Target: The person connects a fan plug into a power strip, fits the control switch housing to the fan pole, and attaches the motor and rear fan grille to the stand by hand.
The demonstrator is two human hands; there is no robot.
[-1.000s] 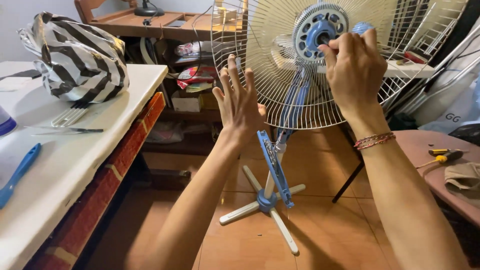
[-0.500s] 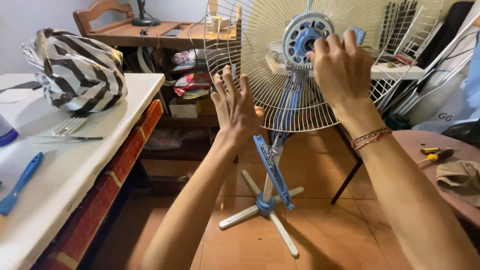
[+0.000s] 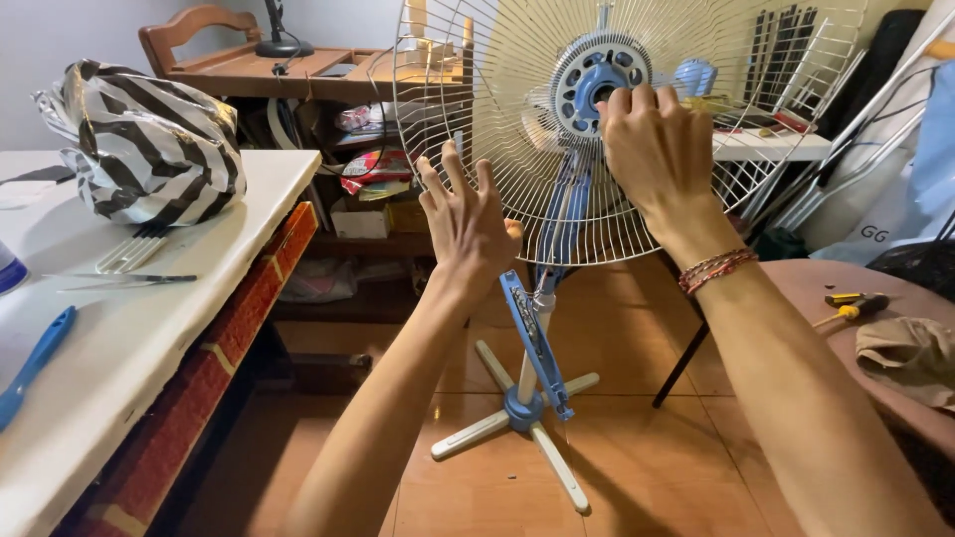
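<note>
1. Your right hand rests on the wire fan guard, just right of the blue hub at its centre; its fingers are curled narrow against the wires, and I cannot tell whether they pinch anything.
2. Your left hand presses flat on the lower left part of the guard, fingers spread wide and holding nothing.
3. The guard stands upright on the fan's blue-and-white pole, whose cross-shaped base sits on the tiled floor directly below the guard.
4. Left of the guard, a white tabletop carries a black-and-white striped bag.
5. Right of the guard and lower, a yellow-handled screwdriver and a crumpled cloth lie on a brown surface.
</note>
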